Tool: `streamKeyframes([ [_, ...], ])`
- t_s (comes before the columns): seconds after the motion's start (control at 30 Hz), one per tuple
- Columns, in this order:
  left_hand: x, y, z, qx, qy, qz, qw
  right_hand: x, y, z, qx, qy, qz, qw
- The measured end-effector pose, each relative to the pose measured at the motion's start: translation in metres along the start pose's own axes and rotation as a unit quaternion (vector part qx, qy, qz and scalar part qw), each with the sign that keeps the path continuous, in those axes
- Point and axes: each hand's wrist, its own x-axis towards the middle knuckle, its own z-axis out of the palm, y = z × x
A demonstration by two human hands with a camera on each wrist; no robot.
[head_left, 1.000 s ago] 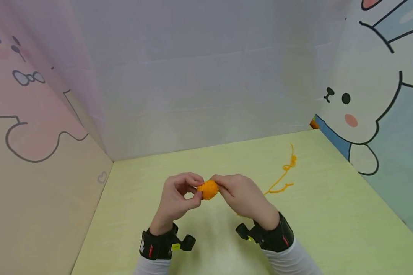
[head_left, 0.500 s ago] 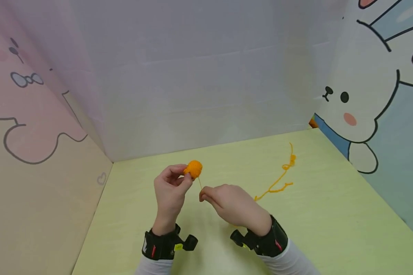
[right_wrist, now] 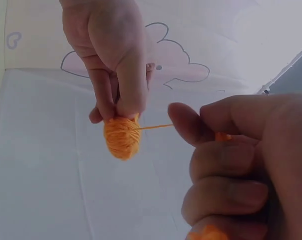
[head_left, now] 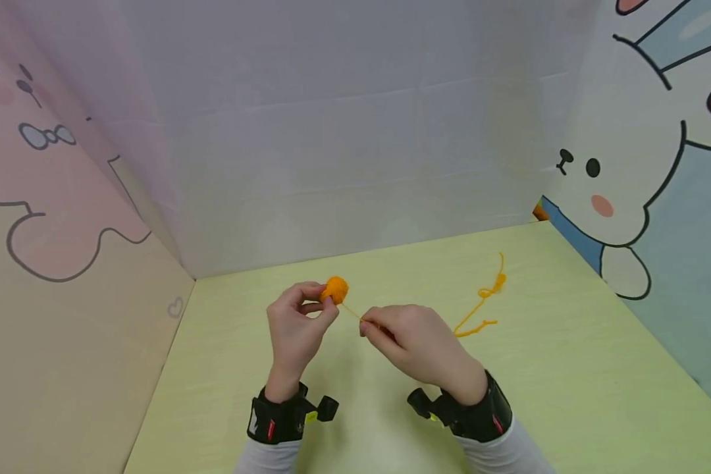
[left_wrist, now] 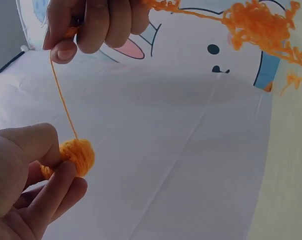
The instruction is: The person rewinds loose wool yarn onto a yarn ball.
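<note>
A small ball of orange yarn (head_left: 336, 289) is pinched between the thumb and fingers of my left hand (head_left: 299, 329), raised above the table. From the ball a thin strand (left_wrist: 64, 102) runs taut to my right hand (head_left: 417, 342), whose thumb and forefinger pinch it. The other right fingers (right_wrist: 223, 200) are curled in, with bits of orange yarn showing among and below them. Loose, tangled yarn (head_left: 482, 299) trails off beyond the right hand; in the left wrist view a fuzzy clump (left_wrist: 258, 25) of it appears.
The pale green table (head_left: 569, 368) meets a white cloth backdrop (head_left: 355, 164) behind. Printed cartoon panels (head_left: 616, 197) stand at both sides. Each wrist wears a black camera strap (head_left: 278, 418).
The hands came apart from touching at the ball. The left hand moved up and left with it; the right drew the strand out, first down-left, then up-right. The loose yarn shifted slightly.
</note>
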Motion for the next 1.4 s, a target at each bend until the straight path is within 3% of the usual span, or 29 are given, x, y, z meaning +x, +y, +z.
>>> streamKeyframes([
  [0.1,-0.001,0.0,-0.002,0.011,-0.052,0.011,0.9985,-0.002,0.005,-0.006,0.014,0.048,-0.001,0.9987],
  [0.23,-0.003,-0.001,-0.003,-0.009,-0.129,0.036,0.9909,-0.003,0.011,-0.012,0.029,0.099,0.002,0.9947],
  [0.4,-0.004,0.002,-0.002,-0.043,-0.224,0.063,0.9715,-0.003,0.017,-0.015,0.02,0.122,0.006,0.9923],
  [0.57,-0.008,0.006,-0.004,-0.112,-0.282,0.085,0.949,-0.001,0.02,-0.013,0.01,0.121,0.016,0.9925],
  [0.67,-0.01,0.007,-0.004,-0.173,-0.296,0.102,0.9339,0.001,0.022,-0.009,0.016,0.108,0.028,0.9936],
  [0.77,-0.01,0.007,-0.004,-0.247,-0.282,0.123,0.9186,0.001,0.021,-0.003,0.03,0.082,0.041,0.9953],
  [0.83,-0.01,0.007,-0.003,-0.304,-0.256,0.125,0.9092,0.003,0.019,0.003,0.038,0.059,0.047,0.9964],
  [0.93,-0.012,0.008,-0.001,-0.378,-0.185,0.098,0.9017,0.005,0.013,0.013,0.038,0.021,0.044,0.9981],
  [1.0,-0.013,0.008,0.0,-0.4,-0.125,0.058,0.9063,0.007,0.008,0.021,0.032,-0.002,0.036,0.9988],
  [1.03,-0.014,0.009,0.0,-0.396,-0.091,0.034,0.9133,0.008,0.005,0.024,0.029,-0.014,0.032,0.9989],
  [1.1,-0.015,0.009,0.001,-0.358,-0.028,-0.011,0.9332,0.009,0.0,0.031,0.02,-0.033,0.023,0.999],
  [1.2,-0.013,0.007,0.003,-0.262,0.042,-0.06,0.9623,0.01,-0.006,0.036,0.01,-0.047,0.016,0.9987],
  [1.3,-0.01,-0.001,0.003,-0.164,0.077,-0.058,0.9817,0.009,-0.009,0.036,0.003,-0.043,0.009,0.999],
  [1.4,-0.007,-0.011,0.002,-0.08,0.084,-0.012,0.9932,0.007,-0.011,0.033,0.003,-0.021,-0.004,0.9998],
])
